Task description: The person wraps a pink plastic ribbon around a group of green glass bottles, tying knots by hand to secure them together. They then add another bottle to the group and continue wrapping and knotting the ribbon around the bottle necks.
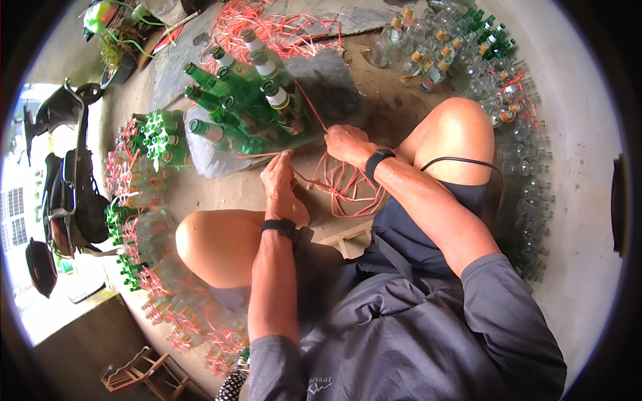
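Observation:
Several green glass bottles (pixel 231 103) stand close together on a grey stone slab (pixel 207 160) in front of me. A pinkish-red plastic string (pixel 309 100) runs from the far right side of the group to my right hand (pixel 348 144), whose fingers are closed on it. Lower down, my left hand (pixel 277 177) is closed on the string near the front of the bottles, where a length stretches left along their base. How the string passes behind the group is hidden. Loose string (pixel 344 194) lies tangled on the floor between my legs, below my hands.
More pink string (pixel 267 30) lies heaped beyond the slab. Clear bottles (pixel 428 50) crowd the far right and line the right wall. String-tied bottles (pixel 144 167) stand along the left. Farther left are a motor scooter (pixel 73 174) and a small wooden stool (pixel 147 374).

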`<act>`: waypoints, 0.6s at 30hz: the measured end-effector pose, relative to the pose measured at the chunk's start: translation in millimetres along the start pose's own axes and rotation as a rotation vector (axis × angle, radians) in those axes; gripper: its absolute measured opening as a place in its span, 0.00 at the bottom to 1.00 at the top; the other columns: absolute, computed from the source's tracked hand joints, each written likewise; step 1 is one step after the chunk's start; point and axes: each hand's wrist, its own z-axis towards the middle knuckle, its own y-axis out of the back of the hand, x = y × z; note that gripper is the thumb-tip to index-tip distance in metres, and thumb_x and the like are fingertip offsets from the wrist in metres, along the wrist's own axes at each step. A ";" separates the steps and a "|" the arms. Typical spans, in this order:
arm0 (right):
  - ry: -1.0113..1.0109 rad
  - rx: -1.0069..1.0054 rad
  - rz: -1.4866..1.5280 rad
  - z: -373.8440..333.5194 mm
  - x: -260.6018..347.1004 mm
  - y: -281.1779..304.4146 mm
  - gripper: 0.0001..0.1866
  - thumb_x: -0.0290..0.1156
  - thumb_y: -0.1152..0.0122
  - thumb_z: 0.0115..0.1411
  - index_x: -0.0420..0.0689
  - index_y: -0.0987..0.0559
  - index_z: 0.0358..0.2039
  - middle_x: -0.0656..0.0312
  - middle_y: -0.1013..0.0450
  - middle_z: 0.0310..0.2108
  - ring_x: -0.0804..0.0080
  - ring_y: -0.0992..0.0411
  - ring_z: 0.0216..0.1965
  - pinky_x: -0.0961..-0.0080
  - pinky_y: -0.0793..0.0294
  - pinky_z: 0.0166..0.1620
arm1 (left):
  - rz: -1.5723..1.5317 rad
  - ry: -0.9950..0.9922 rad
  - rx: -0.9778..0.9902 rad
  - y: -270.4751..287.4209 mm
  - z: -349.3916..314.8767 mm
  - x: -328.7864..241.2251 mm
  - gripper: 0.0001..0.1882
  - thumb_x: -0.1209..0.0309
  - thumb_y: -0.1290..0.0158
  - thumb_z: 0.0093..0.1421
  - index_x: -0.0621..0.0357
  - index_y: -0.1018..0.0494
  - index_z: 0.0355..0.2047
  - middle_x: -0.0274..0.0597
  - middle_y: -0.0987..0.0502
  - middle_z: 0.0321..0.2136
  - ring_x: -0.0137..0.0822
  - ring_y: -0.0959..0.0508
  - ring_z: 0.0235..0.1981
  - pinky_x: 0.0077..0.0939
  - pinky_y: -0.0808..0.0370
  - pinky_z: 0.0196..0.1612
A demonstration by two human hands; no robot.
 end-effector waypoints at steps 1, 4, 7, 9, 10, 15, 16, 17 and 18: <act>0.003 -0.025 0.012 1.8 -0.7 -3.9 0.13 0.34 0.43 0.60 0.40 0.13 0.34 0.43 0.18 0.35 0.41 0.18 0.39 0.50 0.20 0.43 | -0.021 0.004 0.021 1.0 0.7 0.8 0.12 0.62 0.40 0.64 0.57 0.15 0.39 0.24 0.34 0.19 0.20 0.37 0.19 0.20 0.39 0.21; 0.044 -0.087 0.048 3.1 -7.0 -9.4 0.13 0.34 0.42 0.60 0.41 0.14 0.31 0.44 0.19 0.31 0.43 0.19 0.35 0.50 0.21 0.40 | -0.029 -0.003 0.083 3.0 2.1 2.3 0.13 0.63 0.42 0.66 0.59 0.17 0.42 0.25 0.34 0.19 0.19 0.37 0.19 0.18 0.39 0.22; 0.058 -0.138 0.091 1.4 -2.4 -13.0 0.13 0.35 0.43 0.60 0.42 0.14 0.28 0.45 0.19 0.29 0.45 0.19 0.33 0.51 0.22 0.37 | -0.087 0.082 0.064 0.2 1.7 3.0 0.12 0.64 0.44 0.68 0.57 0.18 0.43 0.27 0.27 0.22 0.19 0.35 0.20 0.17 0.37 0.24; 0.027 -0.156 0.117 3.3 3.0 -13.2 0.13 0.35 0.43 0.60 0.42 0.15 0.28 0.46 0.20 0.28 0.47 0.19 0.31 0.52 0.23 0.36 | -0.071 0.093 0.065 1.2 1.6 1.6 0.11 0.64 0.44 0.68 0.56 0.18 0.43 0.28 0.24 0.25 0.19 0.35 0.20 0.17 0.36 0.24; 0.075 -0.165 0.082 5.7 2.0 -13.7 0.14 0.35 0.44 0.61 0.42 0.15 0.28 0.46 0.20 0.28 0.47 0.19 0.32 0.52 0.22 0.36 | -0.063 0.105 0.069 -0.4 1.4 1.3 0.11 0.64 0.45 0.68 0.55 0.18 0.43 0.30 0.21 0.27 0.19 0.35 0.20 0.17 0.35 0.25; 0.177 -0.166 -0.014 4.9 6.3 -9.9 0.15 0.35 0.46 0.63 0.43 0.14 0.28 0.49 0.20 0.29 0.47 0.20 0.34 0.52 0.21 0.37 | -0.056 0.136 0.061 -4.4 -2.9 2.1 0.10 0.64 0.46 0.69 0.53 0.18 0.43 0.32 0.18 0.31 0.19 0.34 0.22 0.17 0.34 0.27; 0.097 -0.123 0.056 6.4 6.8 -10.7 0.15 0.35 0.46 0.63 0.43 0.15 0.28 0.50 0.20 0.29 0.48 0.20 0.34 0.53 0.21 0.37 | -0.067 0.142 0.071 -5.2 -5.4 1.7 0.11 0.64 0.46 0.69 0.53 0.19 0.44 0.33 0.17 0.32 0.19 0.34 0.22 0.17 0.33 0.27; 0.018 -0.078 0.126 7.4 6.7 -11.8 0.15 0.35 0.46 0.63 0.44 0.15 0.27 0.52 0.20 0.30 0.48 0.20 0.35 0.53 0.20 0.37 | -0.064 0.146 0.067 -6.9 -6.7 1.2 0.11 0.64 0.46 0.69 0.53 0.19 0.44 0.33 0.17 0.32 0.19 0.34 0.22 0.17 0.33 0.27; 0.016 -0.073 0.128 6.5 5.6 -13.3 0.15 0.35 0.46 0.63 0.44 0.15 0.27 0.52 0.20 0.30 0.48 0.20 0.35 0.53 0.20 0.37 | -0.090 0.129 0.090 -9.8 -6.3 0.5 0.11 0.64 0.46 0.69 0.54 0.19 0.44 0.33 0.17 0.32 0.19 0.34 0.23 0.17 0.32 0.28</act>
